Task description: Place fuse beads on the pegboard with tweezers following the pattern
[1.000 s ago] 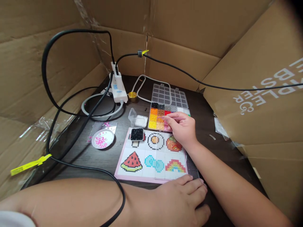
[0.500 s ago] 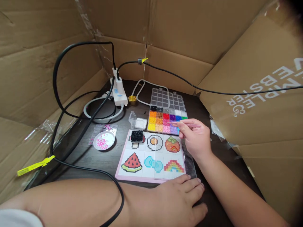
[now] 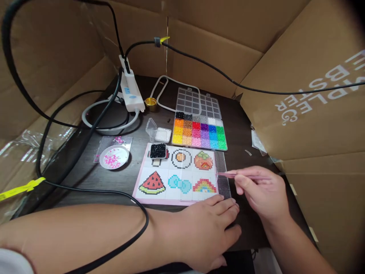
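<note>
My right hand [image 3: 262, 192] pinches pink tweezers [image 3: 230, 175], whose tip is over the right side of a transparent pegboard [image 3: 224, 163]. Whether a bead sits in the tip is too small to tell. Under part of the pegboard lies a pattern sheet [image 3: 168, 195] with pixel pictures of a watermelon, a bow, a rainbow, an egg and others. My left hand [image 3: 209, 230] rests flat with fingers apart at the sheet's lower right edge. Behind the sheet stands a sectioned bead box [image 3: 199, 147] of many colours, its lid open. A small tray of black beads [image 3: 158, 151] sits on the sheet's top left.
A white dish [image 3: 114, 156] of pink and white beads stands on another pegboard [image 3: 99, 144] at left. Further back are a small lidded box [image 3: 162, 135], a gold cup [image 3: 151, 104] and a power strip [image 3: 132, 91]. A black cable [image 3: 94, 187] crosses over my left forearm. Cardboard walls surround the table.
My right hand has brought the tweezers from above the bead box toward me, down to the pegboard's right side. My left hand stays by the sheet's edge. The camera view has shifted.
</note>
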Motion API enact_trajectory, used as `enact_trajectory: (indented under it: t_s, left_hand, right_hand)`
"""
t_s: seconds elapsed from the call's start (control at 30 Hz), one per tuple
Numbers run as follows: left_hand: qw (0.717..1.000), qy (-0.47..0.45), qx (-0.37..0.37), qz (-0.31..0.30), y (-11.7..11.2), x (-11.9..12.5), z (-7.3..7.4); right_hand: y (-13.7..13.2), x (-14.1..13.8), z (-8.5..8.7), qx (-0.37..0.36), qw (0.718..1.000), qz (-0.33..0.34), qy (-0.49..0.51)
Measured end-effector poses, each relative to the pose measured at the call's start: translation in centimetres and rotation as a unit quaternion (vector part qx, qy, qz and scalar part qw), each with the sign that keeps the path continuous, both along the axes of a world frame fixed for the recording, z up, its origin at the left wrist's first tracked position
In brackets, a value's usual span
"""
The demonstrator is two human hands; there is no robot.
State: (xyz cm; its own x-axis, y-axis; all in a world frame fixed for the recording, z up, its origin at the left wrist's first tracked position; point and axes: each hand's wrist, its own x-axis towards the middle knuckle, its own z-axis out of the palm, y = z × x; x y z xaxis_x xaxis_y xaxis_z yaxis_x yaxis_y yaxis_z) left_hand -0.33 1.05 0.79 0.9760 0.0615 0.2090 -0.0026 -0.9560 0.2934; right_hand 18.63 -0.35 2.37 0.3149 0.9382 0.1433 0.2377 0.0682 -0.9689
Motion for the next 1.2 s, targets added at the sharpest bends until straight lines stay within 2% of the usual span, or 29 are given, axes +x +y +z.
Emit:
enact_trajectory:
  t_s: [0.17,0.33,0.57,1.2]
  left_hand:
    - [1.0,-0.003,-0.017,0.005,-0.1,0.2,-0.4]
    - [0.999,0.032,-0.019,-0.006,0.1,0.3,0.0]
    - [0.999,0.039,-0.01,-0.006,0.0,0.4,0.3]
    - [1.0,0.015,-0.002,-0.007,0.1,0.5,-0.1]
  right_hand:
    - [-2.3,0.2,-1.3,-0.041,0.998,0.047,-0.006]
    - [-2.5,-0.2,-1.6,-0.029,0.994,0.098,-0.032]
    - [-2.2,-0.1,-1.8,0.015,0.989,0.11,-0.101]
    - [-2.3,-0.1,-1.8,0.022,0.987,0.113,-0.11]
